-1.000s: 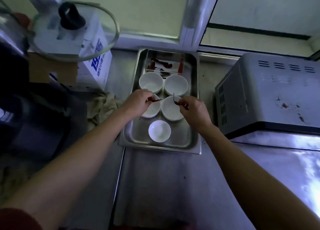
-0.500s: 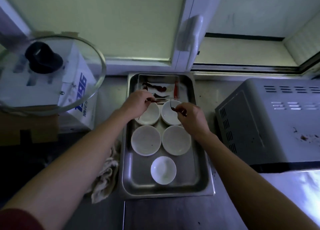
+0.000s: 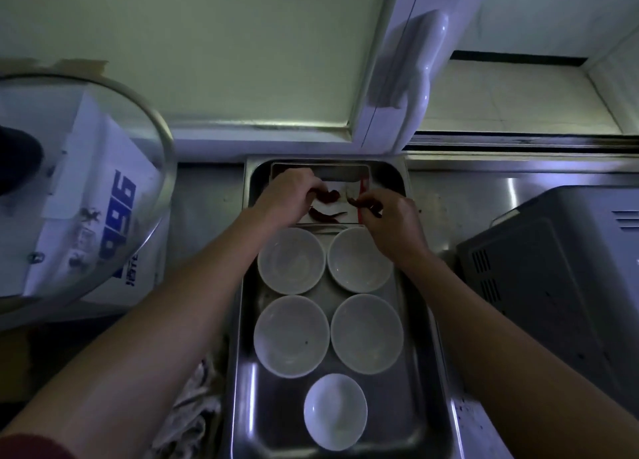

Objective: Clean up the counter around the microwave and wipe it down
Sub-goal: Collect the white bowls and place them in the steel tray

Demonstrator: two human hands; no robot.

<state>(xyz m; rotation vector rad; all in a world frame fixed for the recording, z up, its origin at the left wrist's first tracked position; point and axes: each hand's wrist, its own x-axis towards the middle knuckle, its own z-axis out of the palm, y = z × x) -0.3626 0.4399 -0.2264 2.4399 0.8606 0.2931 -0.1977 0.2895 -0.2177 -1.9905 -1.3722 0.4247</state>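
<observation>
Right at the far end of the steel tray (image 3: 420, 372), both hands work over a small rectangular dish (image 3: 320, 171) that holds dried red chillies (image 3: 328, 196), dark, wrinkled and curled, lying on its pale floor. The left hand (image 3: 288, 194) has its fingers curled down, its grip pinching a chilli at the dish's left side; the right hand (image 3: 392, 220) pinches another dark red chilli piece (image 3: 354, 201) between thumb and fingertips, just beside a bright red strip (image 3: 361, 199) that stands along the dish's right edge. Nearer the person, the tray carries five white bowls: two side by side just below the dish (image 3: 291, 260) (image 3: 359, 261), two larger ones behind them in a second row (image 3: 291, 336) (image 3: 367, 334), and one smaller bowl (image 3: 335, 412) alone at the near end. All sit upright and look empty, though the light is dim. The tray rests on a stainless worktop (image 3: 460, 192) under a window frame (image 3: 262, 132). To the right, near the tray, stands the grey microwave (image 3: 553, 285), its vented side facing the tray; reddish specks dot the worktop (image 3: 466, 413) by the tray's near right corner. On the left a crumpled cloth (image 3: 193, 410) lies against the tray's edge, and farther left a glass pot lid (image 3: 103, 189) leans in front of a white box with blue print (image 3: 117, 196).
</observation>
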